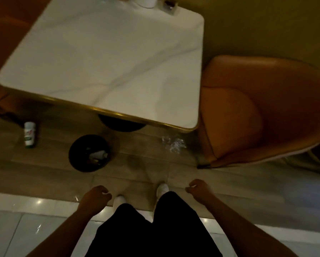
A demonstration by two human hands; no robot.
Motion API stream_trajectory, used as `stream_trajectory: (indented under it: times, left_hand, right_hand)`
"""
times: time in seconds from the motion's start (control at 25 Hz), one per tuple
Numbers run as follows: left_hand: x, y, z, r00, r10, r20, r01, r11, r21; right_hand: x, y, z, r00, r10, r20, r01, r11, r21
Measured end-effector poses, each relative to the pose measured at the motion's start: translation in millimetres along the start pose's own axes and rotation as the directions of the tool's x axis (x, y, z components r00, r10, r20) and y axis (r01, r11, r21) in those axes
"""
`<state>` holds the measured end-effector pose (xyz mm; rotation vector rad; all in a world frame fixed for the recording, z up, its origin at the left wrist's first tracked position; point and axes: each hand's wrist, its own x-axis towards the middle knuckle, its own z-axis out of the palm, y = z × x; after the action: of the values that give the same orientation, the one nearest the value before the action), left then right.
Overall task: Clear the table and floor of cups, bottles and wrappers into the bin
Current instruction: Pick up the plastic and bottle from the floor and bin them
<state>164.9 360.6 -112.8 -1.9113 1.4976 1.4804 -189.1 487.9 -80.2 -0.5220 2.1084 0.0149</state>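
Note:
A round black bin [75,160] stands on the floor in front of the table, with some rubbish inside. A white cup with green and red print [29,134] lies on the floor to the bin's left. A crumpled clear plastic wrapper [173,142] lies on the floor by the table's near right corner. The white marble table [107,58] has a gold rim. My left hand [95,198] and my right hand [199,189] hang low over the floor on either side of my legs, both loosely curled and holding nothing.
An orange chair [257,108] stands right of the table, another orange seat [5,34] at the left. A white container [146,1] and a small holder [170,6] sit at the table's far edge. The table's dark base [120,125] is behind the bin.

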Motion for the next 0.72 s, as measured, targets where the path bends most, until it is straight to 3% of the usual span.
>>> stream_trajectory:
  times: [0.16, 0.28, 0.4, 0.52, 0.72]
  left_hand:
    - [-10, 28, 24, 0.997, 0.021, 0.080, -0.034, 0.986, 0.165]
    - [-12, 49, 43, 0.992, -0.092, 0.081, 0.085, 0.993, 0.086]
    - [-9, 93, 71, 0.986, -0.160, 0.049, 0.159, 0.987, 0.026]
    - [1, 149, 100, 0.993, -0.106, -0.052, 0.106, 0.994, -0.005]
    - [39, 224, 141, 0.999, -0.022, -0.030, 0.025, 0.995, 0.098]
  right_hand:
    - [-6, 71, -12, 0.993, 0.114, 0.026, -0.115, 0.992, 0.055]
    - [14, 110, -30, 0.985, 0.160, 0.068, -0.163, 0.986, 0.041]
    - [65, 121, -62, 0.993, 0.075, 0.087, -0.078, 0.996, 0.039]
    - [113, 107, -98, 0.991, -0.019, 0.129, 0.018, 1.000, 0.010]
    - [180, 78, -134, 0.990, -0.075, 0.119, 0.079, 0.996, -0.027]
